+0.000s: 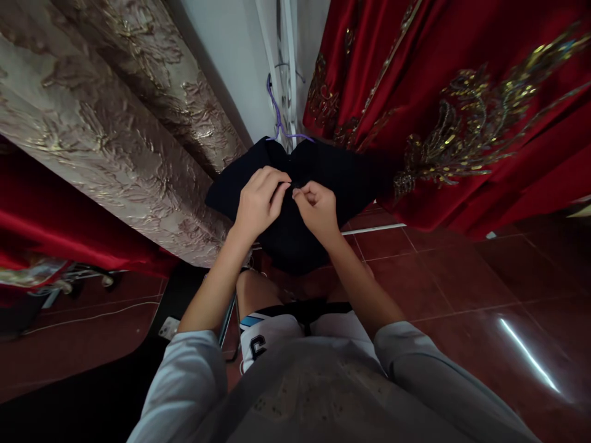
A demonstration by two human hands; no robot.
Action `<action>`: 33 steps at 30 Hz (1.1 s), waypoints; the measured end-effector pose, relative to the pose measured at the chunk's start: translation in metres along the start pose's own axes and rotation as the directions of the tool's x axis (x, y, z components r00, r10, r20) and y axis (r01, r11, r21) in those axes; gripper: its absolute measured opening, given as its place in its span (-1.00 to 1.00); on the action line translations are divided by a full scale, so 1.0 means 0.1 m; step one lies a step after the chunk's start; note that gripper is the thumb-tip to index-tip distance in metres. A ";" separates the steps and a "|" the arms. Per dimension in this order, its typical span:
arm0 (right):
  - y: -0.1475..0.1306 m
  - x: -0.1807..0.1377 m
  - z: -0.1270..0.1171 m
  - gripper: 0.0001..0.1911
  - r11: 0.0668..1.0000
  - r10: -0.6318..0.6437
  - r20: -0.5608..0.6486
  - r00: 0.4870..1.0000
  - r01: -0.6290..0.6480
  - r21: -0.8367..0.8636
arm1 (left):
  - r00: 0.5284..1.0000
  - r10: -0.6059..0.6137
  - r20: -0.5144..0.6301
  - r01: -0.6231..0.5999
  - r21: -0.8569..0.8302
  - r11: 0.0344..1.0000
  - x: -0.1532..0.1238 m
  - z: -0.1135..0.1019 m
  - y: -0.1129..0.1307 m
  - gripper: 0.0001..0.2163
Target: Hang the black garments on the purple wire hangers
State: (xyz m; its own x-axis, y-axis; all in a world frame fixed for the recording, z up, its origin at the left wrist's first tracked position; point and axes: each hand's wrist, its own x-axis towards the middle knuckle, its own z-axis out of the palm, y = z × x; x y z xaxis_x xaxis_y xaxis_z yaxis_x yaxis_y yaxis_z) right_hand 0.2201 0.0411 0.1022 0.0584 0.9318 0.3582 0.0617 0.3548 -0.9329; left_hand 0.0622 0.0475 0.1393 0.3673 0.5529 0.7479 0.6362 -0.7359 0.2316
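A dark navy shirt point(295, 237) hangs in front of me on a purple hanger point(279, 117), its hook caught on a white metal rack point(290, 67). My left hand point(261, 198) pinches the middle front of the shirt with thumb and forefinger. Right beside it, my right hand point(317, 206) is closed in a pinch on the same front opening. The fingertips of both hands nearly meet below the collar. Any small button between them is too dark to make out.
Red satin fabric with gold sequins point(452, 141) hangs at the right. On the left hangs a beige embossed curtain point(124, 129). A phone point(168, 328) lies on a black surface point(115, 381). The floor point(443, 271) is red tile.
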 end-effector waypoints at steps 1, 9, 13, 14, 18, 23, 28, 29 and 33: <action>0.01 -0.01 0.02 -0.68 0.999 -0.012 -0.005 1.000 0.012 -0.034 | 0.999 -0.014 -0.043 0.014 -0.002 1.000 -0.02 0.03 -0.01 -0.76; -0.06 0.15 0.17 -0.70 0.998 -0.001 0.000 1.000 0.001 -0.064 | 0.936 -0.081 -0.342 0.063 -0.061 0.996 -0.10 0.24 -0.08 -0.81; 0.07 0.21 0.20 -0.69 0.994 0.023 0.023 0.999 -0.020 -0.105 | 0.895 -0.162 -0.416 0.119 -0.127 0.985 -0.11 0.25 0.01 -0.75; 0.13 0.21 0.20 -0.68 0.991 0.045 0.033 0.998 -0.041 -0.130 | 0.878 -0.185 -0.441 0.136 -0.141 0.981 -0.10 0.23 0.02 -0.73; 0.39 0.05 0.14 -0.71 0.976 0.144 0.011 0.990 -0.140 -0.168 | 0.780 -0.339 -0.526 0.236 -0.254 0.938 -0.03 0.03 -0.31 -0.68; 0.65 -0.18 0.10 -0.74 0.966 0.201 0.072 0.977 -0.186 -0.179 | 0.428 -0.674 -0.602 0.357 -0.572 0.738 -0.30 0.01 -1.35 -0.82; 0.97 -0.44 0.10 -0.77 0.938 0.344 0.076 0.936 -0.347 0.025 | 0.075 -0.992 0.098 0.516 -0.856 -0.045 -0.90 0.59 -1.35 -0.86; 1.06 -0.51 0.07 -0.77 0.918 0.390 0.037 0.920 -0.392 0.066 | 0.081 -0.986 0.145 0.536 -0.841 -0.080 -1.01 0.72 -1.23 -0.86; 1.38 -0.79 -0.20 -0.72 0.876 0.481 -0.142 0.865 -0.470 0.105 | 0.165 -0.939 0.303 0.583 -0.798 -0.155 -1.20 1.05 -0.72 -0.79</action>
State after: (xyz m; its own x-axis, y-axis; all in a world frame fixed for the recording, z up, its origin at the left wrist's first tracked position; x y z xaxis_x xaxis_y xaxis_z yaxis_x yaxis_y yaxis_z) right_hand 0.2435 0.0148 -0.0539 0.2221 0.9658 -0.1340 -0.0781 -0.1194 -0.9898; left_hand 0.0431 0.0748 -0.0325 -0.3312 0.9004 -0.2822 -0.4256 0.1244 0.8963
